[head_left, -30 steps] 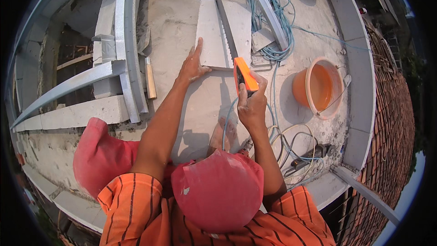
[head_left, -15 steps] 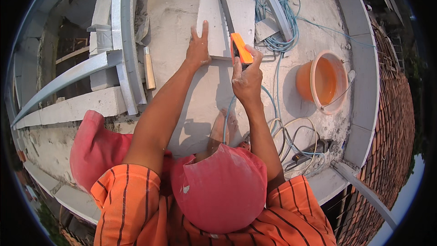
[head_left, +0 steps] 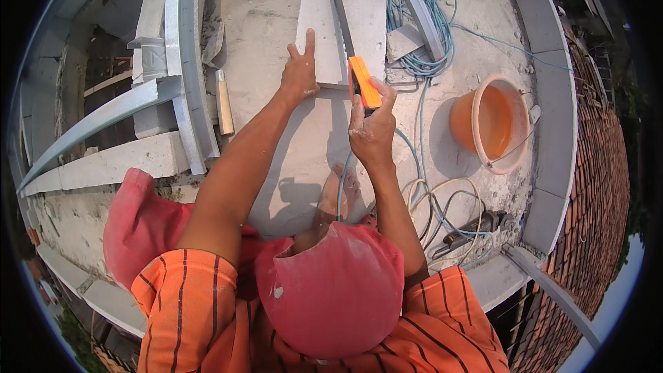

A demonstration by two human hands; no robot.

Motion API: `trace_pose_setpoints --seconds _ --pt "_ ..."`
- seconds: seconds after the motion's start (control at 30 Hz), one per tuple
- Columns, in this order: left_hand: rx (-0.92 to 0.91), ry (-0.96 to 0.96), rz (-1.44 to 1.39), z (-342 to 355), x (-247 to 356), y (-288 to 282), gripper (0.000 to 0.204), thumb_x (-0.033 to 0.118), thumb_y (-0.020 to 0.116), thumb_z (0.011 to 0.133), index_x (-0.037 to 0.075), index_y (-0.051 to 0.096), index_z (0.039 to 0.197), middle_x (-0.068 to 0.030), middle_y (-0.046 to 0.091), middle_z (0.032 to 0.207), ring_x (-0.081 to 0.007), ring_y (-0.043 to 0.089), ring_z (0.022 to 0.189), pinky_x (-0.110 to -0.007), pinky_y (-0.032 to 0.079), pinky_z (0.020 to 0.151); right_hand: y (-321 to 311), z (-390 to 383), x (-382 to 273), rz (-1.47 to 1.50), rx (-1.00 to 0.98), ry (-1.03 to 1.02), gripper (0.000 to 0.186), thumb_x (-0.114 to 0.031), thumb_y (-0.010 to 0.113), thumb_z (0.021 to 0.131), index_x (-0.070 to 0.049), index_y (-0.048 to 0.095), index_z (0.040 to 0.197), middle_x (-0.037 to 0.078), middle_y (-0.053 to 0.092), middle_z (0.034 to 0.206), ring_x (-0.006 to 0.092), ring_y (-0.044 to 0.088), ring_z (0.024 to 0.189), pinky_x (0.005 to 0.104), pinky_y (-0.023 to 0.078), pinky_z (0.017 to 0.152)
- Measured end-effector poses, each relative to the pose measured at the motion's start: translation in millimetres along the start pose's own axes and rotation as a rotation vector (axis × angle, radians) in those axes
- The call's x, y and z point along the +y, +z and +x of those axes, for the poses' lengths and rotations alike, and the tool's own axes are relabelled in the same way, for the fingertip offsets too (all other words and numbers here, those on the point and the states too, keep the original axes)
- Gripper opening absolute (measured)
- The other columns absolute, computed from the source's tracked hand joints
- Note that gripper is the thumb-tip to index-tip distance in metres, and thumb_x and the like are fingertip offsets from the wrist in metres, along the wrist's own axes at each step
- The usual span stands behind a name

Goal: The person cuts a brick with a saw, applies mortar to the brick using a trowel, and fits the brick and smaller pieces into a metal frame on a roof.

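A pale block [head_left: 366, 21] lies on the concrete, with a long saw blade [head_left: 337, 10] running lengthwise across it. My right hand [head_left: 371, 124] is closed around the saw's orange-and-black handle [head_left: 366, 83] at the block's near edge. To the left of the blade, my left hand [head_left: 300, 69] rests on the block, fingers spread and thumb at the near edge. How deep the blade sits in the block I cannot tell.
Metal channels [head_left: 185, 62] frame an opening on the left, beside a wooden-handled tool [head_left: 224, 103]. Blue hose [head_left: 425, 65], a small slab [head_left: 404, 43], an orange bucket [head_left: 464, 121] and tangled cords with tools [head_left: 459, 238] are on the right, inside a low wall [head_left: 552, 166].
The saw has moved forward along the block, then slightly back toward me over the last half second. My left hand stays on the block. The whole view has shifted a little.
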State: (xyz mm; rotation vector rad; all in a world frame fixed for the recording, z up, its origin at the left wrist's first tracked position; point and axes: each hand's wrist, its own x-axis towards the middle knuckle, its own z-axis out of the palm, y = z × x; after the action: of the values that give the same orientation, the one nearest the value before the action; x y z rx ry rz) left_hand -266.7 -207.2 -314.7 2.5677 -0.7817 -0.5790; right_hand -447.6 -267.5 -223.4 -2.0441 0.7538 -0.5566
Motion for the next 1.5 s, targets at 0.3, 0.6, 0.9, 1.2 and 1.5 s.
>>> trace_pose_setpoints --seconds 0.3,0.6,0.9,1.2,1.5 --pt "0.004 -0.009 0.017 -1.6 -1.2 -1.8 0.127 -0.005 0.078 0.059 0.015 -0.004 0.154 -0.0366 0.032 0.127 -0.0481 0.063 0.092 -0.042 0.057 0.082 -52.3 -157.3 65.6 0.169 0.033 0.074 0.046 -0.012 0.062 0.090 0.005 0.040 0.127 0.023 0.056 0.117 0.0235 0.063 0.093 0.0351 0.050 0.085" --pt "0.004 -0.040 0.041 -1.4 6.1 -6.6 0.127 -0.004 0.079 0.060 0.017 -0.004 0.154 -0.0318 0.034 0.126 -0.0458 0.063 0.093 -0.042 0.058 0.080 3.9 19.3 -3.5 0.087 -0.037 0.127 0.039 -0.007 0.057 0.093 0.002 0.040 0.127 0.026 0.061 0.112 0.0319 0.066 0.096 0.0372 0.050 0.085" --pt "-0.005 -0.028 0.043 1.0 -1.3 1.5 0.126 -0.004 0.078 0.061 0.017 -0.004 0.154 -0.0341 0.034 0.125 -0.0475 0.063 0.092 -0.043 0.058 0.079 -45.7 -148.9 62.2 0.018 0.044 0.041 0.042 -0.007 0.059 0.091 0.003 0.040 0.128 0.019 0.050 0.119 0.0255 0.057 0.108 0.0345 0.045 0.095" --pt "0.022 -0.036 0.036 2.8 -0.5 2.7 0.131 -0.003 0.078 0.059 0.021 -0.011 0.153 -0.0377 0.031 0.129 -0.0478 0.064 0.088 -0.044 0.058 0.078 7.2 4.2 19.7 0.083 0.020 0.024 0.039 -0.008 0.059 0.094 -0.001 0.041 0.128 0.027 0.063 0.108 0.0384 0.067 0.096 0.0401 0.051 0.082" --pt "-0.029 -0.039 0.041 0.7 -0.6 1.3 0.128 -0.005 0.075 0.061 0.021 -0.011 0.153 -0.0375 0.032 0.126 -0.0476 0.064 0.086 -0.043 0.057 0.078 -27.9 -135.8 70.1 0.143 0.116 0.017 0.044 -0.008 0.061 0.089 0.003 0.041 0.126 0.025 0.056 0.118 0.0319 0.063 0.104 0.0409 0.051 0.085"
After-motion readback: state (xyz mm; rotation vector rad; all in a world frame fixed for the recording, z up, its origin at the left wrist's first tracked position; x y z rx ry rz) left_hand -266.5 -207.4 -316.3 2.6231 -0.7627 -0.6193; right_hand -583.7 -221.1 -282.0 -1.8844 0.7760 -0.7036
